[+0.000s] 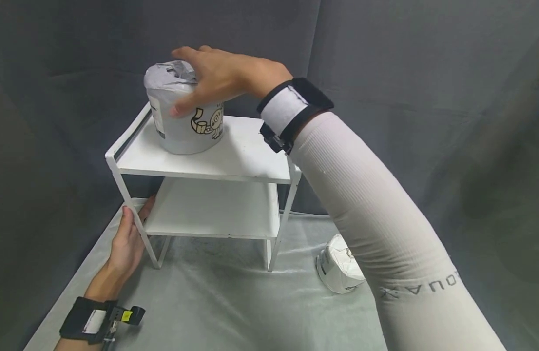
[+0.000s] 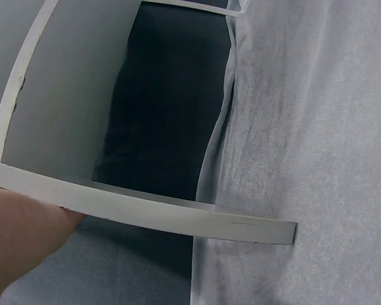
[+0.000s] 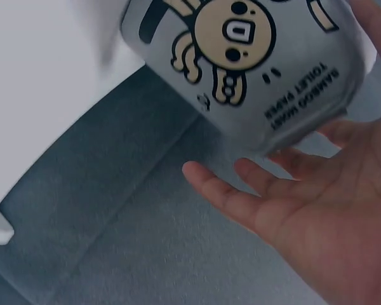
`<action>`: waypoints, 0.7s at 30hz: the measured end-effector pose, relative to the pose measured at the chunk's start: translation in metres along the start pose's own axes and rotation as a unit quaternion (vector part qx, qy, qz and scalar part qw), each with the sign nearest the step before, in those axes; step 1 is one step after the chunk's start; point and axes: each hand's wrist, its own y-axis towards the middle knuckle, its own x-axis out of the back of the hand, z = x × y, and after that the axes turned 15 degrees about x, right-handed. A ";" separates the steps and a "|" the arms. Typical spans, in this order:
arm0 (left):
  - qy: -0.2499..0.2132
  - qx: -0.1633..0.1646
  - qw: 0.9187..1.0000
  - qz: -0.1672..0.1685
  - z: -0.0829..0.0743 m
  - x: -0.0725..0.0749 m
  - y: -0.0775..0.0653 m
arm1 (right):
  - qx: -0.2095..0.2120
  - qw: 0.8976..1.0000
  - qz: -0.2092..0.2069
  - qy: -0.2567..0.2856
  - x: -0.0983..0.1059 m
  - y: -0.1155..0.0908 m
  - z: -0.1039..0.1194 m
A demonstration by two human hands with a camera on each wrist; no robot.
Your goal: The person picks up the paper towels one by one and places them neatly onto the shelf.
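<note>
A wrapped toilet paper roll with a cartoon figure on it stands upright on the top shelf of a white two-tier rack. My right hand is spread around its upper part, thumb across the front. In the right wrist view, the fingers of this hand are extended beside the toilet paper roll, with a gap at the foremost fingertip. My left hand holds the rack's left side frame, the leg passing between thumb and fingers. Most of that hand is hidden in the left wrist view.
A second wrapped roll lies on the cloth-covered surface right of the rack, partly hidden by my right sleeve. The lower shelf sits under the top one. Dark grey curtains hang behind and on both sides.
</note>
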 end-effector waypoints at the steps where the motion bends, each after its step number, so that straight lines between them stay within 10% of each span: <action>1: 0.001 0.000 1.000 -0.001 0.000 0.000 0.000 | 0.001 1.000 0.000 -0.001 0.001 -0.002 -0.001; 21: 0.010 0.004 1.000 0.004 0.000 -0.003 0.006 | -0.023 0.999 0.024 -0.021 0.021 -0.071 -0.047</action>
